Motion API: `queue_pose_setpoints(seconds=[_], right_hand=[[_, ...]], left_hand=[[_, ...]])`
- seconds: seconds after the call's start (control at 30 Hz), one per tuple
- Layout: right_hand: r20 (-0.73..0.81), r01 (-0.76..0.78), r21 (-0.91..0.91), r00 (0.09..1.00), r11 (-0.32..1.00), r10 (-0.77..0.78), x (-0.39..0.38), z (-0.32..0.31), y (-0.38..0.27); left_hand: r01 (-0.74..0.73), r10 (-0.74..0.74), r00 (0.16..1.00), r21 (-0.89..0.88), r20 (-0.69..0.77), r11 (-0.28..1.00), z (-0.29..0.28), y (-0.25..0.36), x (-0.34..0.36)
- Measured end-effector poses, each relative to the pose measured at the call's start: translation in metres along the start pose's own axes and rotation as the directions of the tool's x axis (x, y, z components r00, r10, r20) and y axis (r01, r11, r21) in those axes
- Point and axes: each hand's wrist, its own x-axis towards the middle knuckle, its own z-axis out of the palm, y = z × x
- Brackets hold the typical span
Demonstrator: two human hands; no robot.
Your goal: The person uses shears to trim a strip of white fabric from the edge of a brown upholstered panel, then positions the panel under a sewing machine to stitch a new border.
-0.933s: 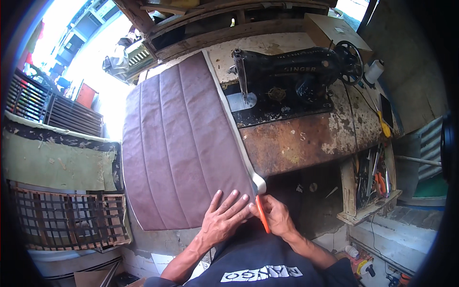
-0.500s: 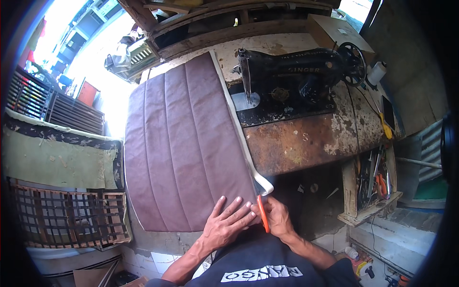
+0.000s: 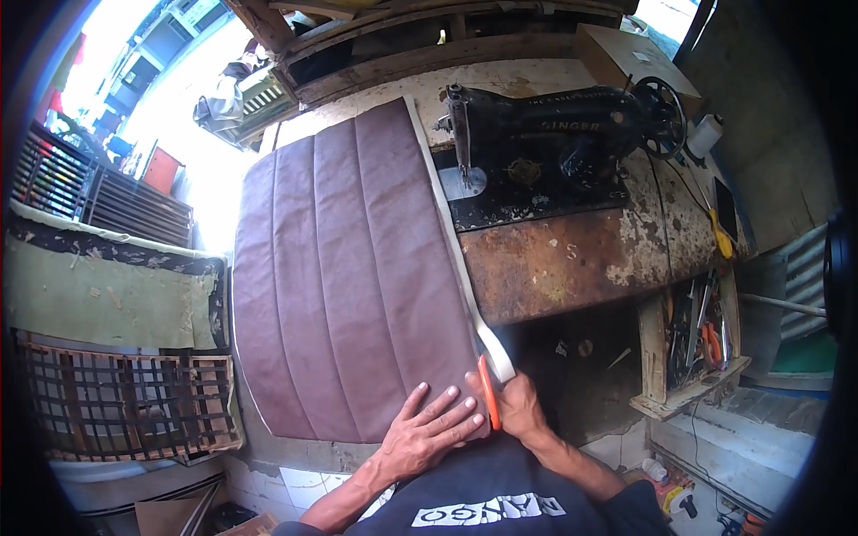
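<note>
A maroon quilted panel (image 3: 344, 268) with several stitched lines lies over the table's left part and hangs toward me. My left hand (image 3: 429, 424) rests on its near right corner, fingers stretched out and palm down. In my right hand (image 3: 520, 406) is a pair of scissors with orange handles (image 3: 488, 393), held at the panel's right edge. The blades are mostly hidden by the cloth and my fingers. A white strip (image 3: 497, 350) runs along that edge and curls away beside my right hand, where it stands off the panel.
A black sewing machine (image 3: 536, 161) stands right of the panel on a worn tabletop (image 3: 554, 268). A yellow-handled tool (image 3: 720, 237) and a white thread spool (image 3: 704, 136) lie to its right. Below, a wooden rack (image 3: 693, 393) holds tools. Webbed frames (image 3: 125, 402) stand at the left.
The panel has shifted slightly toward me and to the right. My left hand has slid a little nearer with it. The loose end of the white strip hangs lower beside my right hand.
</note>
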Motion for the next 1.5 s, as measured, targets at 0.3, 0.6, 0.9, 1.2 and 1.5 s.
queue_pose_setpoints(seconds=[0.3,0.6,0.9,1.2,1.5], right_hand=[[-0.003,0.009,-0.067,1.0,0.998,-0.01,0.002,0.004,0.004],[-0.096,0.219,-0.094,0.969,0.971,-0.227,0.005,0.012,0.003],[-0.097,0.174,-0.08,0.979,0.981,-0.182,0.001,0.021,0.003],[-0.07,0.091,-0.061,0.993,0.994,-0.095,-0.001,0.021,0.005],[-0.025,-0.024,0.045,0.999,0.999,0.025,0.0,0.024,0.007]], left_hand=[[0.006,-0.004,0.999,-0.041,0.047,0.999,0.0,0.007,-0.014],[-0.005,0.014,0.998,-0.139,0.068,0.99,-0.002,0.01,-0.021],[0.053,-0.014,0.996,-0.482,0.084,0.875,-0.011,0.006,-0.041],[0.134,-0.078,0.991,-0.865,0.11,0.484,-0.025,-0.004,-0.054],[0.208,-0.002,0.977,-0.956,0.212,0.209,-0.031,-0.018,-0.07]])
